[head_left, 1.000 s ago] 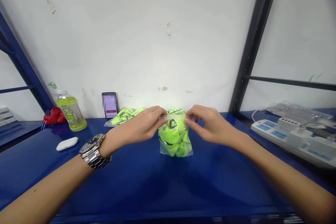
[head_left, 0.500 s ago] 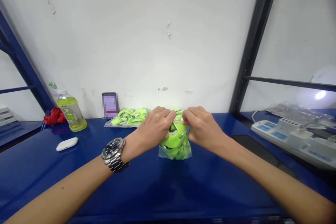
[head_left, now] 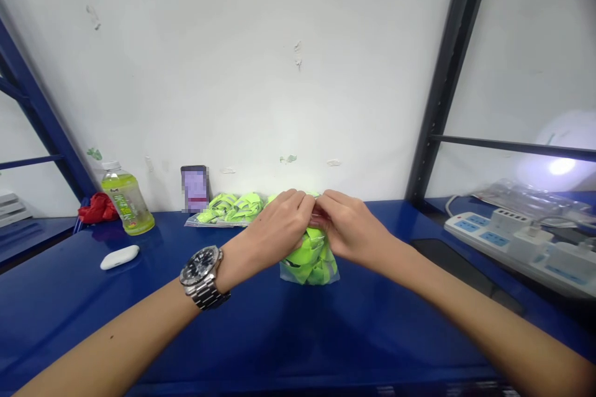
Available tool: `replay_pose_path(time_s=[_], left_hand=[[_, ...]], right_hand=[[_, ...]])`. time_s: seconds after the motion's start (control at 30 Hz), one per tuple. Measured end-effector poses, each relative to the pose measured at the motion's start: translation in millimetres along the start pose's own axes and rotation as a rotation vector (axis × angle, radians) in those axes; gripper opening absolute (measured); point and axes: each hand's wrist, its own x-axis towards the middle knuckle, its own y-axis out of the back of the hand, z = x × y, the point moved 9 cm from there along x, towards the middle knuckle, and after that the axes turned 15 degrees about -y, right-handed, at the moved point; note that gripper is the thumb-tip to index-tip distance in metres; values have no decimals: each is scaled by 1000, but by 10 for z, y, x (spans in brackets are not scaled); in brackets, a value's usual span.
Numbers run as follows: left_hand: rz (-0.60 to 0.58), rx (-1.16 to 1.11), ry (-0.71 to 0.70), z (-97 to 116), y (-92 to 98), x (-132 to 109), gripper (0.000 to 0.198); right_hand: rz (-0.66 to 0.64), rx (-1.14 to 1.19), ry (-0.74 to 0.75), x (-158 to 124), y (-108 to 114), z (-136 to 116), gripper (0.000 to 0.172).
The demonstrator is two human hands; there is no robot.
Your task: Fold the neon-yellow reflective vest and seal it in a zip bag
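A clear plastic bag (head_left: 311, 260) with folded neon-yellow fabric inside stands on the blue table (head_left: 298, 335). My left hand (head_left: 284, 223), below a metal wristwatch (head_left: 202, 270), is closed on the bag's top edge. From the other side my right hand (head_left: 351, 226) pinches the same edge, and the fingertips of both hands nearly meet. The fingers cover the top of the bag. Behind my left hand, more bags of neon-yellow fabric (head_left: 235, 208) lie against the wall.
At the left stand a bottle of green drink (head_left: 128, 201), a red cloth (head_left: 97, 208) and a white case (head_left: 120, 257). A phone (head_left: 195, 188) leans on the wall. A power strip (head_left: 507, 242) with plugs and a dark flat object (head_left: 460, 267) lie at the right.
My right hand has moved left along the bag's top edge, closer to my left hand. My left hand has shifted very slightly and still grips the bag.
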Motion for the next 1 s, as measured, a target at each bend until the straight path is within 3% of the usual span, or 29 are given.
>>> replay_pose_path(time_s=[0.17,0.27,0.47,0.6,0.73,0.9,1.0], left_hand=[[106,62,1,58,-37,-27,27],[109,14,-6,27,-30,-51,24],[-34,-125,56,-144,32,-198,15],[-77,-137,79,-146,-10,-282,19],[-4,-113,73,-71,-3,-323,19],[53,-205,-29,260,114,-446,18],[64,-248,-92,566,221,-468,18]], right_hand=[[181,-99,37,-32,5,-86,24],[217,-79,45,-33,-5,-48,23],[122,52,-47,-24,52,148,15],[121,61,-4,-94,73,99,16],[129,24,7,-219,111,47,18],[-62,-40,-110,-479,177,-37,11],[-72,-177,-106,-672,103,-192,61]])
